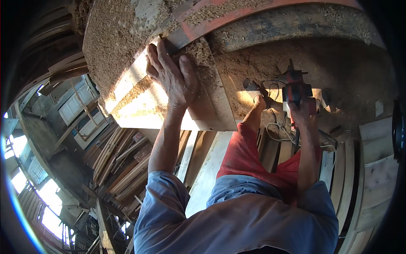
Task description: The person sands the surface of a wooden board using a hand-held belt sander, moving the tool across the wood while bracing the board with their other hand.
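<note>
My left hand [173,80] lies with its fingers stretched out on a pale wooden piece [137,74] on the workbench [218,99]. The fingertips reach the piece's far end, and the thumb stands apart from the fingers. Strong sunlight falls across the wood beside the hand. Off to the right, beyond the bench edge, my right hand [299,112] is wrapped round the handle of a red and black corded power tool [294,86]. This tool hangs low over the floor, apart from the bench. Its exact kind is hard to make out.
Wood shavings [112,46] cover much of the bench top. A long reddish beam [220,15] crosses its far side. The tool's pale cord [277,127] loops near my feet. Stacked timber strips [114,148] lie at the left, and boards [376,169] at the right.
</note>
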`<state>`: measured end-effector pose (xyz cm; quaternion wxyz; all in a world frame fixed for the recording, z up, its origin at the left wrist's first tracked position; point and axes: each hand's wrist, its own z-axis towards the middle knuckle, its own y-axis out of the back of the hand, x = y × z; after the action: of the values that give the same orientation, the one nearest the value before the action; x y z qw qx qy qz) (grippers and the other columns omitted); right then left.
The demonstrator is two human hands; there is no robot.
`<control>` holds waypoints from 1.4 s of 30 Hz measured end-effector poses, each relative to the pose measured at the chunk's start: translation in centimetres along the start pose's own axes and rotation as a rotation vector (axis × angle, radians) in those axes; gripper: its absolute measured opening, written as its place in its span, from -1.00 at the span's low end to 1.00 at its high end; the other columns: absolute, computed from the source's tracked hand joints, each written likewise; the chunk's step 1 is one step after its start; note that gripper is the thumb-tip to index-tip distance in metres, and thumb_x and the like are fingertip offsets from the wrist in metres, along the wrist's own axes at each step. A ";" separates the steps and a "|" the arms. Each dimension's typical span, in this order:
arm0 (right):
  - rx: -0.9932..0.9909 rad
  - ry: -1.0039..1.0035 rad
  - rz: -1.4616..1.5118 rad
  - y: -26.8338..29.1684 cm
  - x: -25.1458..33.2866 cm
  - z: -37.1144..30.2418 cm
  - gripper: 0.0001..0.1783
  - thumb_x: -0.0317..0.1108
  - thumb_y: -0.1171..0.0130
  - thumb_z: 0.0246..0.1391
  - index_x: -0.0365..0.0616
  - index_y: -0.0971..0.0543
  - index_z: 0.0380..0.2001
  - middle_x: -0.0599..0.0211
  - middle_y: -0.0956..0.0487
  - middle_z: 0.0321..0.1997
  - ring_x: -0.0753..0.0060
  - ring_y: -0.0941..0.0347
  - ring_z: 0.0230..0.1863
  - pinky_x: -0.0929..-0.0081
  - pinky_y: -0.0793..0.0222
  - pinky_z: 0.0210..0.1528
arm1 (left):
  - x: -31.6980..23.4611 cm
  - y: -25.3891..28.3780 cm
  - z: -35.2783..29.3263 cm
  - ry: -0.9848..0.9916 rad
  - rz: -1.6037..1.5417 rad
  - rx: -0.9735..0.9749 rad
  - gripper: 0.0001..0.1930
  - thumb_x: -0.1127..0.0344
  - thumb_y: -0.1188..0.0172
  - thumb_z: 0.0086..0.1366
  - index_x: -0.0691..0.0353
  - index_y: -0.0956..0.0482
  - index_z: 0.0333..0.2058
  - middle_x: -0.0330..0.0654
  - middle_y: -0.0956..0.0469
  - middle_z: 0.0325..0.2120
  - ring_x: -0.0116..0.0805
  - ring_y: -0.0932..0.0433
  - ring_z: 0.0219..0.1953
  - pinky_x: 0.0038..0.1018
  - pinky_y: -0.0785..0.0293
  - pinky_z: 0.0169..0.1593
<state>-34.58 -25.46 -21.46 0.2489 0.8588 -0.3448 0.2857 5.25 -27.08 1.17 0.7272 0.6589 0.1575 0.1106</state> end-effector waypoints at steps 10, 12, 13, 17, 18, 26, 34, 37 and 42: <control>0.178 0.161 -0.332 -1.5 10.6 -6.7 -0.11 -0.26 -0.35 0.05 -0.23 -0.25 0.42 -0.28 -0.62 0.07 -0.31 -0.59 0.12 0.01 -0.52 0.12 | -0.9 0.6 -0.1 0.134 -0.078 -0.102 -0.31 0.15 -0.08 0.42 0.19 -0.19 0.47 0.41 -0.09 0.45 0.47 -0.04 0.44 0.30 0.16 0.44; 0.152 0.303 -0.295 -1.6 11.1 -7.1 -0.25 -0.27 -0.35 0.04 -0.25 -0.34 0.28 -0.20 -0.60 0.04 -0.20 -0.59 0.11 0.05 -0.51 0.11 | -1.3 0.6 -0.1 0.160 -0.127 -0.084 -0.29 0.10 -0.06 0.42 0.16 -0.17 0.49 0.38 -0.07 0.47 0.47 0.00 0.47 0.31 0.20 0.46; 0.237 0.127 -0.318 -1.3 11.9 -7.1 -0.19 -0.27 -0.34 0.05 -0.26 -0.31 0.35 -0.20 -0.58 0.11 -0.12 -0.58 0.13 0.07 -0.51 0.11 | -1.2 0.7 -0.2 0.182 -0.123 -0.061 -0.28 0.07 -0.05 0.43 0.13 -0.16 0.50 0.35 -0.05 0.49 0.46 0.01 0.48 0.31 0.21 0.47; 0.268 -0.145 -0.313 0.3 16.2 -7.4 -0.09 -0.25 -0.37 0.05 -0.19 -0.26 0.45 -0.18 -0.62 -0.01 -0.14 -0.63 0.02 0.07 -0.55 0.03 | -1.1 0.2 -0.5 0.178 -0.139 -0.070 -0.26 0.03 -0.05 0.43 0.10 -0.15 0.52 0.28 -0.05 0.51 0.43 0.02 0.50 0.30 0.20 0.48; 0.239 -0.033 -0.356 1.1 14.6 -6.4 -0.09 -0.27 -0.36 0.05 -0.17 -0.26 0.46 -0.17 -0.63 -0.02 -0.12 -0.64 -0.02 0.06 -0.55 -0.01 | -1.2 0.1 -0.4 0.180 -0.136 -0.070 -0.26 0.03 -0.05 0.42 0.10 -0.15 0.52 0.28 -0.05 0.51 0.43 0.02 0.50 0.30 0.20 0.48; 0.177 0.119 -0.543 6.8 12.1 0.9 -0.22 -0.21 -0.27 0.14 -0.25 -0.34 0.40 -0.13 -0.69 -0.12 0.00 -0.71 -0.18 0.17 -0.61 -0.15 | -1.3 0.3 -0.2 0.166 -0.109 -0.071 -0.21 -0.02 -0.06 0.37 0.14 -0.18 0.50 0.31 0.00 0.51 0.43 0.03 0.49 0.32 0.25 0.50; 0.144 0.205 -0.872 14.6 1.5 15.5 -0.14 0.06 -0.35 0.12 -0.29 -0.42 0.34 -0.26 -0.55 0.25 -0.19 -0.47 0.33 0.03 -0.38 0.33 | -0.8 0.3 0.1 0.164 0.007 -0.030 -0.15 -0.01 -0.06 0.27 0.24 -0.17 0.48 0.40 -0.03 0.48 0.43 -0.02 0.42 0.29 0.16 0.44; 0.089 0.364 -0.983 15.2 0.2 19.4 -0.22 0.10 -0.34 0.14 -0.15 -0.50 0.31 -0.10 -0.52 0.35 -0.20 -0.40 0.37 -0.04 -0.28 0.40 | -0.5 1.1 -0.6 0.150 0.021 -0.051 -0.16 -0.01 -0.06 0.27 0.25 -0.18 0.47 0.41 -0.03 0.47 0.40 -0.06 0.39 0.26 0.13 0.43; 0.067 0.531 -1.061 18.5 -7.3 26.7 -0.21 0.19 -0.20 0.27 -0.05 -0.44 0.41 -0.05 -0.41 0.48 -0.18 -0.28 0.49 -0.03 -0.18 0.50 | -0.3 0.3 0.2 0.107 -0.001 -0.029 -0.14 0.05 -0.11 0.21 0.26 -0.18 0.47 0.39 -0.03 0.46 0.37 -0.05 0.38 0.23 0.13 0.43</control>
<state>-44.05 -50.66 -41.06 0.4081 0.8203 0.2149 0.3382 5.03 -27.32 1.50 0.7274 0.6412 0.1950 0.1475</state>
